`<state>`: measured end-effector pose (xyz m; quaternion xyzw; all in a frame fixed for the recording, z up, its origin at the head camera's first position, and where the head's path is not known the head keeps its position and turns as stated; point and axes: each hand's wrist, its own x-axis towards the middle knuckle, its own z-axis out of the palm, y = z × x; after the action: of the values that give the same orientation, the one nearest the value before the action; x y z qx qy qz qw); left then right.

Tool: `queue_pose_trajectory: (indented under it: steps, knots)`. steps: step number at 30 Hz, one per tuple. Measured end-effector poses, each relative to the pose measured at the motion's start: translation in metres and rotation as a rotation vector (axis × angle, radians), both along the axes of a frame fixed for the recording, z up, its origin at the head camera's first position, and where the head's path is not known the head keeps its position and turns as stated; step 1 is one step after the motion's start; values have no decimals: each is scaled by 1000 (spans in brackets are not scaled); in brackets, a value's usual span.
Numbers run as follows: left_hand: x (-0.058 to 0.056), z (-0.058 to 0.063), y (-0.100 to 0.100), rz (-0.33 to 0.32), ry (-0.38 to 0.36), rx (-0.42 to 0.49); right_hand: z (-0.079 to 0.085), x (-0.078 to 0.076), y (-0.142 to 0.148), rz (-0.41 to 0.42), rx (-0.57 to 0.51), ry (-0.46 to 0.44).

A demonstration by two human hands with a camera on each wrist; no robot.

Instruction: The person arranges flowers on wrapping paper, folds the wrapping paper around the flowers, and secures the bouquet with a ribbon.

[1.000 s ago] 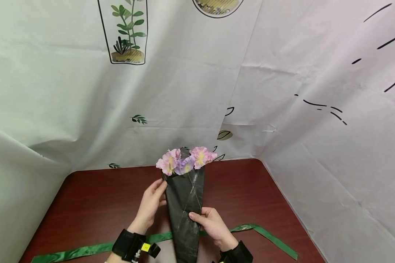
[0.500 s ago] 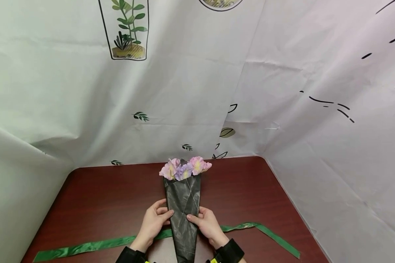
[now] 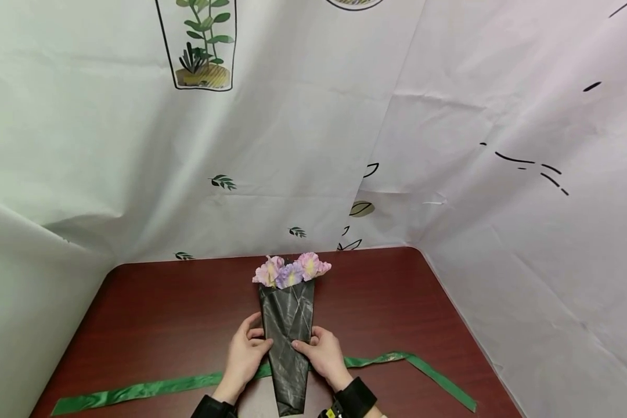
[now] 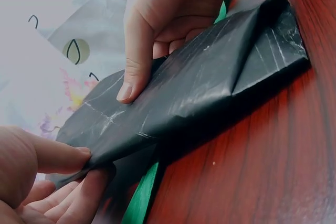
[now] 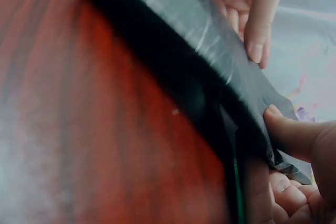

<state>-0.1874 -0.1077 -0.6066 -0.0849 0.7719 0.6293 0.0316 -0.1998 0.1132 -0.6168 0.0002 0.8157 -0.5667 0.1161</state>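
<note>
A bouquet wrapped in black paper lies lengthwise before me, its pink and purple flowers showing at the far end. My left hand grips the wrap's left edge, thumb on top and fingers underneath. On the opposite edge my right hand holds the paper the same way, its thumb lying on the front face. In the left wrist view the near end of the wrap shows a fold. A green ribbon crosses beneath the bouquet; its middle is hidden by the paper and hands.
The dark red wooden table carries the ribbon, whose right end bends toward the front right. White printed cloth hangs behind the table and along its sides.
My left hand has moved down from near the flowers to the wrap's left edge, level with the right hand. The bouquet has come lower and nearer, with its bottom end now in view.
</note>
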Motion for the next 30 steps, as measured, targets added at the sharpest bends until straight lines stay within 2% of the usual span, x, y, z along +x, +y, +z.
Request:
queue_pose_trajectory:
  steps: [5, 10, 14, 17, 21, 24, 26, 28, 30]
  knots:
    - [1, 0, 1, -8, 15, -73, 0, 1, 0, -4, 124, 70]
    - [4, -4, 2, -4, 28, -162, 2, 2, -5, -5, 193, 123]
    - [7, -7, 3, -44, 56, -266, 5, 5, -10, 7, 247, 144]
    - [8, -7, 4, -77, 105, -340, 7, 7, -13, 30, 313, 166]
    - [9, -8, 6, -91, 144, -411, 9, 7, -14, 27, 405, 204]
    - [13, -10, 9, -100, 219, -484, 9, 6, -14, 23, 433, 218]
    - [17, -11, 10, -130, 303, -518, 9, 5, -13, 32, 433, 216]
    - [22, -15, 10, -195, 404, -530, 8, 5, -13, 40, 429, 217]
    - [25, -21, 8, -299, 471, -497, 7, 5, -13, 42, 430, 222]
